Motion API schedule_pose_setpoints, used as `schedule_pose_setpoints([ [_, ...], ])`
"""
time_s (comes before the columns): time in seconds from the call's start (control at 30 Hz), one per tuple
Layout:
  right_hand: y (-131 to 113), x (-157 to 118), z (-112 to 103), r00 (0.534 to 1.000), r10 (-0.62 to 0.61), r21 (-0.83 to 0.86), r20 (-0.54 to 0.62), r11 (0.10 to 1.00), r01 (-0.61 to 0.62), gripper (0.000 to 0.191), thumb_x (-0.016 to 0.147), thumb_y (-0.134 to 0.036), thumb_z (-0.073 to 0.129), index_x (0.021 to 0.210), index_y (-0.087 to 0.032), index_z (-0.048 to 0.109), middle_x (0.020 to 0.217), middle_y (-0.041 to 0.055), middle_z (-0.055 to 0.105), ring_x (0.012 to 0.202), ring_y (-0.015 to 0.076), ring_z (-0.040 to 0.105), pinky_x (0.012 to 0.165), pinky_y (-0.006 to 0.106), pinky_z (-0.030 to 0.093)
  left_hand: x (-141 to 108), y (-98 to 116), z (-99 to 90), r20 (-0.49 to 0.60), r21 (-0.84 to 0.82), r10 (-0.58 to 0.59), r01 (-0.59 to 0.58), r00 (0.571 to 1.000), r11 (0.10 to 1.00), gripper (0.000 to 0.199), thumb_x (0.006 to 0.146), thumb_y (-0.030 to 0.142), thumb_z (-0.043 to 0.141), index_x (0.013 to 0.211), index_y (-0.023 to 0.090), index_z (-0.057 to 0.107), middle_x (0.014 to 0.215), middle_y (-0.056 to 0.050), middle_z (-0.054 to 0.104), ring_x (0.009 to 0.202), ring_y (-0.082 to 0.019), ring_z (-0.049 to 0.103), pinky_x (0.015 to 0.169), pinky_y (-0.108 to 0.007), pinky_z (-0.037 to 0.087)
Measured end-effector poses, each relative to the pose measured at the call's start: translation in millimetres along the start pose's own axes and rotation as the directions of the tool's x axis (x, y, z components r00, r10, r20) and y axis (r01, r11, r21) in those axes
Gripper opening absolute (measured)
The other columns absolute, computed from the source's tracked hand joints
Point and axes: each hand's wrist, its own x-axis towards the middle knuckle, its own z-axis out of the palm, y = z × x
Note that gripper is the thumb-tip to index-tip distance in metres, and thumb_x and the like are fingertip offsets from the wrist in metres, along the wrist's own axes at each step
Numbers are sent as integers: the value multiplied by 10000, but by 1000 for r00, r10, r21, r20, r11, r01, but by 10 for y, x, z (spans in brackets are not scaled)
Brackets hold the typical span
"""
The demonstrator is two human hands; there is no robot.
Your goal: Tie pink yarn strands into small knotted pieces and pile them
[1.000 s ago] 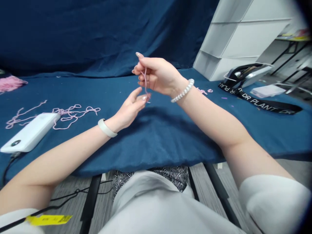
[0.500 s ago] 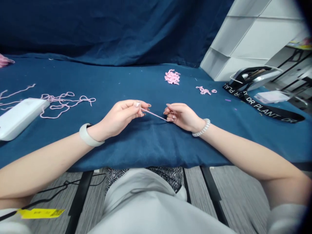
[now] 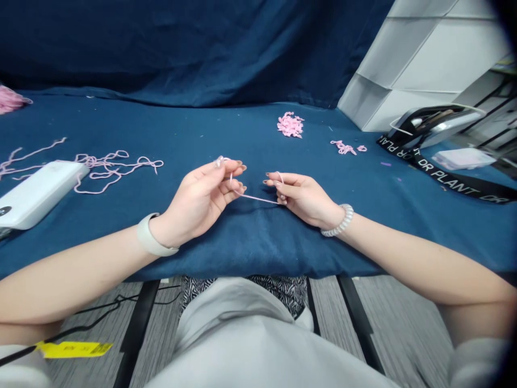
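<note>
A thin pink yarn [image 3: 258, 199] hangs in a shallow curve between my two hands, above the blue cloth. My left hand [image 3: 204, 196], with a pale band on the wrist, holds one end, its thumb and index finger together and the lower fingers partly curled. My right hand [image 3: 309, 199], wearing a coiled bracelet, pinches the other part, and a small loop of yarn rises over its index finger. Beyond the hands lie a pile of short pink yarn pieces [image 3: 290, 125] and a smaller group of pieces [image 3: 343, 147].
Long loose pink strands [image 3: 109, 167] lie at the left by a white power bank [image 3: 42, 194]. A pink yarn bundle [image 3: 12, 101] sits far left. At the right are an open black pouch [image 3: 432, 126], a lettered strap [image 3: 448, 180] and a clear case [image 3: 464, 159].
The yarn was straight and taut and now sags, with a loop over my right index finger. My left hand has turned and its lower fingers have opened somewhat. The view has shifted slightly.
</note>
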Motion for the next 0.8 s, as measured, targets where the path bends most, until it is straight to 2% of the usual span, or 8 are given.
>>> schedule_pose_setpoints([
  [0.17, -24, -17, -11, 999, -22, 52, -33, 998, 24, 375, 743, -168, 694, 1113, -190, 639, 875, 0, 691, 486, 21, 395, 454, 178, 338, 6, -64, -13, -9, 59, -70, 70, 997, 996, 164, 750, 159, 737, 907, 120, 710, 843, -28, 686, 529, -8, 513, 529, -140, 448],
  [0.33, -86, 15, -53, 995, -80, 57, -63, 995, 83, 460, 796, -129, 614, 1239, -207, 515, 875, -2, 692, 459, 21, 381, 427, 161, 335, 26, -102, -24, -22, 69, -164, 165, 986, 984, 342, 726, 107, 740, 1057, 150, 669, 811, -48, 713, 509, -24, 513, 499, -142, 415],
  [0.47, -162, 92, -114, 969, -178, 76, -174, 978, 193, 390, 816, -61, 560, 1181, -185, 497, 827, -16, 673, 447, 15, 372, 423, 149, 332, 47, -106, -20, -8, 61, -202, 202, 979, 978, 357, 704, 88, 748, 1050, 106, 660, 775, -57, 714, 500, -28, 507, 492, -147, 403],
  [0.57, -210, 126, -129, 951, -177, 89, -254, 975, 205, 314, 845, -45, 506, 1131, -176, 513, 785, -27, 649, 445, 17, 375, 411, 145, 319, 55, -110, -18, 8, 47, -195, 195, 981, 980, 380, 666, 85, 777, 1031, 101, 671, 763, -53, 716, 534, -45, 534, 519, -163, 423],
  [0.7, -264, 163, -157, 943, -192, 81, -271, 972, 222, 259, 857, -45, 494, 1074, -181, 534, 780, -29, 641, 451, 16, 376, 403, 139, 312, 51, -128, -31, 35, 60, -196, 194, 980, 979, 365, 654, 106, 795, 1005, 108, 696, 746, -42, 711, 573, -60, 558, 554, -180, 434],
  [0.8, -314, 227, -234, 925, -237, 73, -298, 960, 270, 223, 862, -52, 496, 1042, -172, 549, 772, -21, 642, 455, 18, 380, 396, 135, 304, 50, -144, -41, 35, 87, -198, 195, 980, 977, 279, 641, 125, 806, 906, 109, 719, 721, -32, 691, 585, -64, 563, 553, -180, 418],
])
